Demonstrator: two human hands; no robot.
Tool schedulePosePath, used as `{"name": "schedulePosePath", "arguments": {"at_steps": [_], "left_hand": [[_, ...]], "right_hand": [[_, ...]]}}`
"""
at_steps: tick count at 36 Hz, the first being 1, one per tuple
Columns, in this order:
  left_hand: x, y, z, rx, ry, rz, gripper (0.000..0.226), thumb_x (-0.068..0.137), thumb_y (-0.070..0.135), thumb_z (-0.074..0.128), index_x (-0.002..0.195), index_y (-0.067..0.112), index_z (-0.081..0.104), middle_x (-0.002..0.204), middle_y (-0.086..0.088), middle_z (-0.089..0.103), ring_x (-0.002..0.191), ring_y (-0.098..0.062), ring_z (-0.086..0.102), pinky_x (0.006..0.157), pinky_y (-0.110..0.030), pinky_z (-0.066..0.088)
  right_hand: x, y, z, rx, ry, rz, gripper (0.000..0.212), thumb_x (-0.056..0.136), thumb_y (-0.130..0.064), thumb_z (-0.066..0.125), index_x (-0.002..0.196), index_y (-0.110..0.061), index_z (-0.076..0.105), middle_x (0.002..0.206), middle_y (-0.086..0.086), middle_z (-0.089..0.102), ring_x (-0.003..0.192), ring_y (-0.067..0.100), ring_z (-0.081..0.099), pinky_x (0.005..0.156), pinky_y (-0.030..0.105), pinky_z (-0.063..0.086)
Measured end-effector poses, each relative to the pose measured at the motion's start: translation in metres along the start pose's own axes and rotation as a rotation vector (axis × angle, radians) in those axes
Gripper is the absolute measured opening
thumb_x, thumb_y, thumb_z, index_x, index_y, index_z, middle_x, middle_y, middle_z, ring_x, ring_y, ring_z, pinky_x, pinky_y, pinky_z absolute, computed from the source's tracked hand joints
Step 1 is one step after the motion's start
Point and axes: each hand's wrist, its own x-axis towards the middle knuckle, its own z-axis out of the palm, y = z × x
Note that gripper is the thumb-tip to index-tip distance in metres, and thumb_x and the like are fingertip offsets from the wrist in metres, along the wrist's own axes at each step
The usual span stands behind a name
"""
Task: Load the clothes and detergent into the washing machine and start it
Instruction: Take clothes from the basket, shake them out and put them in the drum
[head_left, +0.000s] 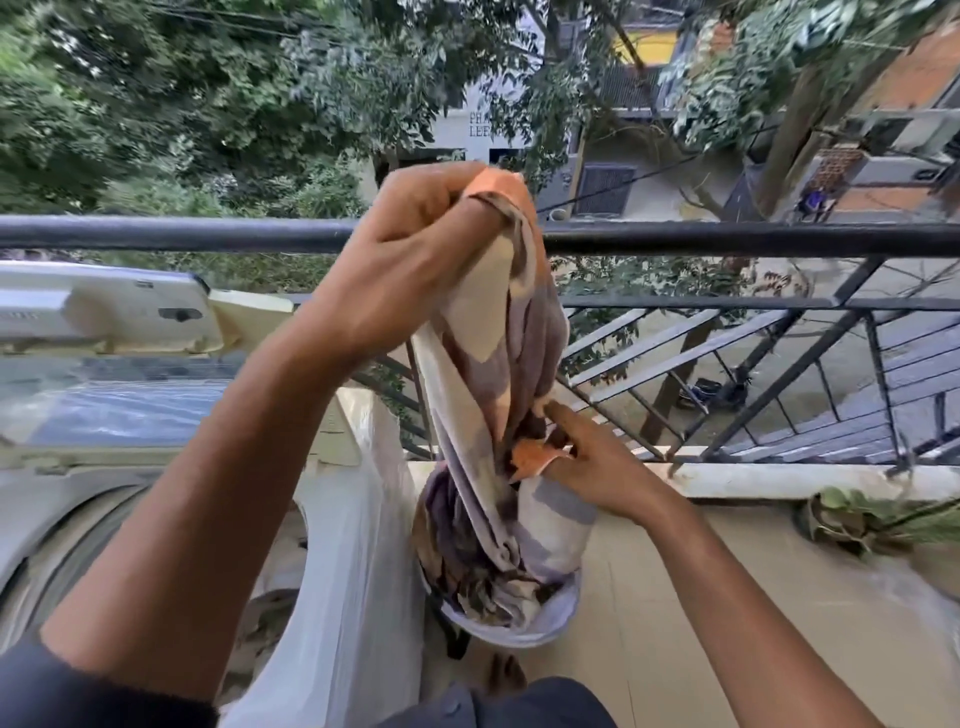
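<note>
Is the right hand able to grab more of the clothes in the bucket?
Probably yes. The right hand already pinches the cloth just above the bucket, whose top is open, with nothing between them. The left hand holds the cloth's upper end up.

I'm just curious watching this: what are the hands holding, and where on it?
The left hand grips a patterned cloth by its bunched top end, lifting it from the basket. The right hand pinches an orange fold lower down.

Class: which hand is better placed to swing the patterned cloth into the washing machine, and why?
Left hand: it grips the top of the purple, cream and orange patterned cloth, on the side of the white washing machine. The right hand pinches its lower end.
</note>
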Motion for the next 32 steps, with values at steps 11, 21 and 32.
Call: {"name": "schedulePosePath", "arguments": {"at_steps": [11,21,32], "left_hand": [[-0.083,-0.077,0.013,-0.042,0.302,-0.526,0.019,0.097,0.016,0.056,0.098,-0.001,0.064,0.084,-0.005,0.067,0.079,-0.016,0.061,0.073,-0.031,0.048],[-0.111,-0.099,0.048,-0.040,0.144,-0.525,0.056,0.074,0.033,0.080,0.126,0.026,0.061,0.112,0.004,0.077,0.106,-0.012,0.074,0.086,-0.029,0.059],[-0.104,-0.101,0.024,-0.106,0.388,-0.364,0.016,0.093,0.019,0.064,0.091,0.027,0.078,0.087,0.022,0.075,0.082,0.009,0.064,0.076,-0.015,0.052]], "right_hand": [[0.020,-0.060,-0.032,0.642,0.300,-0.175,0.030,0.089,-0.011,0.048,0.092,-0.024,0.074,0.083,-0.010,0.075,0.080,0.003,0.067,0.075,0.016,0.052],[0.011,-0.128,-0.004,0.779,-0.100,-0.325,0.021,0.099,0.000,0.056,0.117,0.005,0.064,0.109,0.031,0.067,0.101,0.024,0.065,0.097,0.043,0.055],[0.008,-0.035,0.013,0.427,0.273,-0.110,0.053,0.078,-0.015,0.065,0.127,-0.034,0.055,0.119,0.000,0.063,0.105,0.014,0.062,0.085,0.028,0.051]]}}
